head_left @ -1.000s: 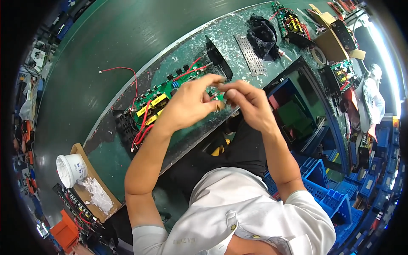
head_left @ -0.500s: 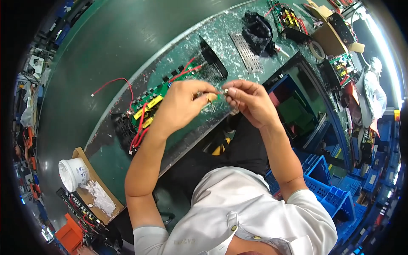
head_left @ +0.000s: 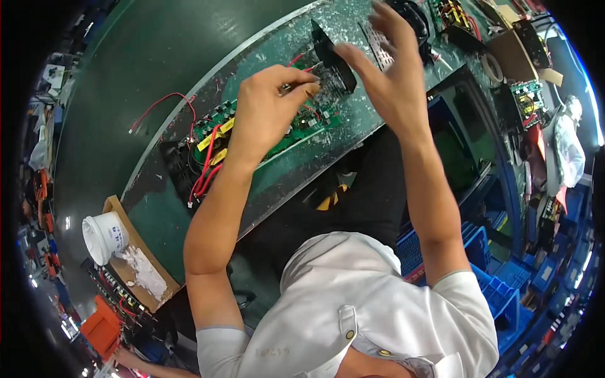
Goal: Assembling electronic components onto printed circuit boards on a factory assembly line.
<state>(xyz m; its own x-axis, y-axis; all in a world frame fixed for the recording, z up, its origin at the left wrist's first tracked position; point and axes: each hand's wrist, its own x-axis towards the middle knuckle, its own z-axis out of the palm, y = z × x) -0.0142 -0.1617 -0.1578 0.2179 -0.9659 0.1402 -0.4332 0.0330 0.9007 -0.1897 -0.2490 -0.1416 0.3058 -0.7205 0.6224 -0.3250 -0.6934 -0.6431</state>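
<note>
My left hand [head_left: 261, 113] hovers over a green circuit board [head_left: 305, 129], its thumb and index finger pinched together. Whatever sits between those fingertips is too small to make out. Yellow-wrapped parts [head_left: 217, 155] and red wires [head_left: 203, 179] cover the board's left end, and a black upright panel [head_left: 334, 60] stands at its far right end. My right hand [head_left: 400, 88] is raised to the right of that panel, holding nothing, fingers spread and somewhat blurred. Beyond it lie a perforated metal strip [head_left: 380, 51] and a black crumpled bag [head_left: 416, 22].
On the left, a white tub [head_left: 101, 239] stands by a cardboard tray with white paste [head_left: 145, 274]. A tape roll [head_left: 491, 68] and another wired board [head_left: 528, 101] are at the right. Blue crates [head_left: 498, 286] sit lower right. Another person's arm [head_left: 148, 366] shows at lower left.
My hands have parted from where they met. The right one has moved up and away, its fingers opening; the left has shifted up over the board, still pinched.
</note>
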